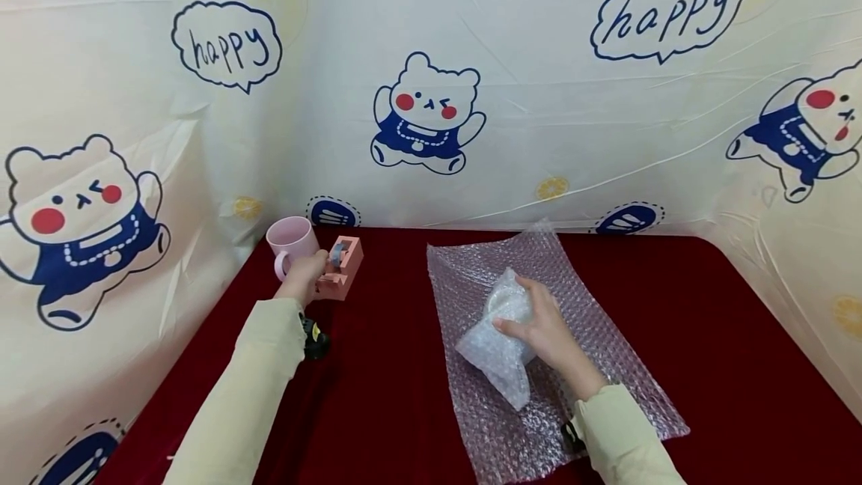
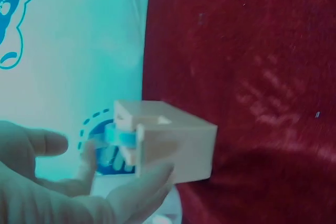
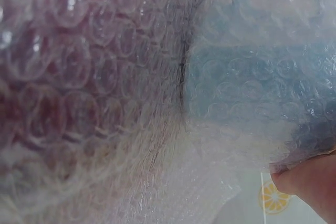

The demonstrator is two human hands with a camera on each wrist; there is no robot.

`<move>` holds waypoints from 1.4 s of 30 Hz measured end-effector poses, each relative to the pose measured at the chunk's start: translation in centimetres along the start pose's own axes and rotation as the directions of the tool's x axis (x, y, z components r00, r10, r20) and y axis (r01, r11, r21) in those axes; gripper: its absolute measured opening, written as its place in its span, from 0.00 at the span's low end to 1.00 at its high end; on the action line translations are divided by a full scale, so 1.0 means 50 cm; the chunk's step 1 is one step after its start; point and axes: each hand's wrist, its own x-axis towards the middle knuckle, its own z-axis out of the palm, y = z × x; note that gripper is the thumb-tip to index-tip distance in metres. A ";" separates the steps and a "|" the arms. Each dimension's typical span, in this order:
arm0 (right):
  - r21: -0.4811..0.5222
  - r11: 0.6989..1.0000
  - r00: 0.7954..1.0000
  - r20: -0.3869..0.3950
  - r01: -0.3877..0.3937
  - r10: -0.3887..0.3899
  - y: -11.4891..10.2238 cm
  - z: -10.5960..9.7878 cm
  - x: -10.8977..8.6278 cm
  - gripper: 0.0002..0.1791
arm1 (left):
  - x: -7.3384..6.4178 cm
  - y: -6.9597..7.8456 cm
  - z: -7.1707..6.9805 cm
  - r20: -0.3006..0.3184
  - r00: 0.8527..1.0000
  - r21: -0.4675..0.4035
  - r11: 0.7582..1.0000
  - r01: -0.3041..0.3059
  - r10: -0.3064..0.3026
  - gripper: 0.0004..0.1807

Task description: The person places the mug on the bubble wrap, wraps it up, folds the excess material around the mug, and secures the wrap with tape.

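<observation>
My left hand [image 1: 304,275] is at a pink tape dispenser [image 1: 352,272] on the far left of the table. In the left wrist view its thumb stands apart, one fingertip is at the blue tape roll's [image 2: 122,136] loose end, and other fingers lie along the dispenser's side. My right hand [image 1: 548,324] grips a bundle of bubble wrap [image 1: 501,339], thumb on the near side and fingers over the far side. Something pale and bluish shows through the layers in the right wrist view; its kind is hidden. Under the bundle spreads a bubble wrap sheet [image 1: 465,283].
A pink mug [image 1: 289,234] stands just left of the dispenser, partly behind my left hand. Dark red cloth covers the table [image 1: 384,380]. A white curtain [image 1: 525,133] with printed bears hangs behind and at both sides.
</observation>
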 end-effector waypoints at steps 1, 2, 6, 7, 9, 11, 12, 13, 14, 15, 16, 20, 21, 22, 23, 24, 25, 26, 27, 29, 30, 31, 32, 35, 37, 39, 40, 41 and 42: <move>-0.001 1.000 1.000 0.000 0.000 0.000 0.001 -0.001 0.000 0.48 | -0.004 0.004 -0.004 0.048 0.999 -0.006 1.000 0.016 -0.016 0.33; -0.003 1.000 1.000 0.001 0.000 0.000 0.001 -0.001 0.000 0.48 | -0.006 0.007 -0.007 0.087 0.996 0.000 1.000 0.026 -0.026 0.33; 0.002 1.000 1.000 0.001 -0.007 0.007 0.004 -0.001 0.002 0.48 | -0.006 0.011 -0.018 0.145 0.987 -0.024 0.997 0.075 -0.070 0.33; 0.003 1.000 1.000 0.002 -0.008 0.008 0.005 0.000 0.002 0.48 | -0.005 0.010 -0.019 0.144 0.987 -0.046 0.995 0.083 -0.076 0.33; 0.005 1.000 1.000 0.003 -0.008 0.008 0.006 0.001 0.002 0.48 | -0.003 0.008 -0.021 0.122 0.989 -0.092 0.992 0.091 -0.079 0.31; 0.006 1.000 1.000 0.005 -0.004 0.004 0.006 0.002 0.001 0.48 | -0.001 0.004 -0.021 0.090 0.993 -0.120 0.989 0.081 -0.070 0.28; 0.007 1.000 1.000 0.005 -0.002 0.002 0.006 0.002 0.001 0.48 | 0.000 0.001 -0.021 0.075 0.995 -0.129 0.989 0.074 -0.064 0.27; 0.007 1.000 1.000 0.004 0.000 0.000 0.006 0.002 0.001 0.48 | 0.000 -0.001 -0.020 0.059 0.997 -0.131 0.989 0.065 -0.058 0.25; 0.007 1.000 1.000 0.003 0.000 0.000 0.007 0.003 0.001 0.48 | 0.000 -0.004 -0.020 0.041 0.998 -0.131 0.990 0.056 -0.051 0.23; 0.006 1.000 1.000 0.001 0.001 -0.001 0.007 0.003 0.001 0.48 | 0.000 -0.008 -0.019 0.026 0.999 -0.133 0.990 0.047 -0.044 0.22; 0.006 1.000 1.000 -0.001 0.003 -0.002 0.007 0.003 0.001 0.48 | -0.001 -0.011 -0.018 0.017 0.999 -0.137 0.990 0.039 -0.037 0.21; 0.008 1.000 1.000 -0.001 0.004 -0.004 0.007 0.002 0.002 0.48 | -0.008 -0.027 -0.017 -0.003 1.000 -0.161 0.987 -0.002 0.002 0.20; 0.010 1.000 1.000 -0.001 0.004 -0.004 0.007 0.002 0.002 0.48 | -0.010 -0.030 -0.017 0.001 1.000 -0.167 0.986 -0.012 0.012 0.20; 0.013 1.000 1.000 -0.001 0.001 -0.001 0.007 0.001 0.002 0.48 | -0.012 -0.033 -0.017 0.008 1.000 -0.171 0.985 -0.021 0.023 0.22; 0.017 1.000 1.000 0.000 -0.002 0.002 0.007 0.001 0.002 0.48 | -0.014 -0.035 -0.018 0.016 0.999 -0.174 0.984 -0.031 0.034 0.25; 0.019 1.000 1.000 0.001 -0.004 0.004 0.007 0.000 0.002 0.48 | -0.015 -0.037 -0.018 0.025 0.999 -0.172 0.984 -0.035 0.040 0.27; 0.021 1.000 1.000 0.002 -0.007 0.007 0.007 0.000 0.002 0.48 | -0.016 -0.038 -0.019 0.029 0.999 -0.175 0.984 -0.039 0.045 0.30; 0.022 1.000 1.000 0.003 -0.010 0.010 0.007 0.000 0.002 0.48 | -0.015 -0.039 -0.019 0.028 0.998 -0.176 0.983 -0.044 0.050 0.34; 0.024 1.000 1.000 0.004 -0.012 0.011 0.007 -0.001 0.002 0.48 | -0.014 -0.040 -0.020 0.023 0.998 -0.178 0.983 -0.045 0.050 0.38; 0.027 1.000 1.000 0.005 -0.014 0.014 0.006 -0.001 0.002 0.48 | -0.011 -0.040 -0.019 -0.006 0.999 -0.190 0.981 -0.047 0.047 0.46; 0.027 1.000 1.000 0.005 -0.014 0.014 0.006 -0.001 0.002 0.48 | -0.009 -0.040 -0.018 -0.029 0.999 -0.193 0.980 -0.047 0.042 0.48; 0.030 0.999 1.000 0.005 -0.015 0.015 0.006 -0.001 0.002 0.48 | -0.007 -0.040 -0.016 -0.054 0.998 -0.196 0.979 -0.048 0.038 0.50; 0.031 0.999 1.000 0.005 -0.014 0.014 0.006 0.000 0.002 0.48 | -0.005 -0.040 -0.014 -0.079 0.996 -0.194 0.980 -0.047 0.033 0.50; 0.034 0.999 1.000 0.004 -0.011 0.011 0.005 0.000 0.002 0.48 | 0.001 -0.042 -0.010 -0.161 0.987 -0.192 0.980 -0.048 0.017 0.48; 0.033 0.999 1.000 0.003 -0.008 0.008 0.004 0.001 0.002 0.48 | 0.005 -0.044 -0.010 -0.196 0.981 -0.204 0.978 -0.053 0.012 0.45; 0.030 1.000 1.000 0.001 -0.006 0.006 0.005 0.001 0.002 0.48 | 0.007 -0.046 -0.010 -0.215 0.977 -0.224 0.973 -0.045 -0.004 0.45; 0.028 1.000 1.000 0.001 -0.006 0.006 0.005 0.001 0.002 0.48 | 0.007 -0.046 -0.010 -0.214 0.977 -0.236 0.971 -0.040 -0.012 0.45; 0.027 1.000 1.000 -0.001 -0.005 0.005 0.006 0.001 0.002 0.48 | 0.006 -0.046 -0.010 -0.212 0.977 -0.253 0.967 -0.032 -0.023 0.45; 0.026 1.000 1.000 -0.001 -0.005 0.005 0.006 0.001 0.002 0.48 | 0.006 -0.045 -0.009 -0.210 0.977 -0.267 0.963 -0.025 -0.033 0.44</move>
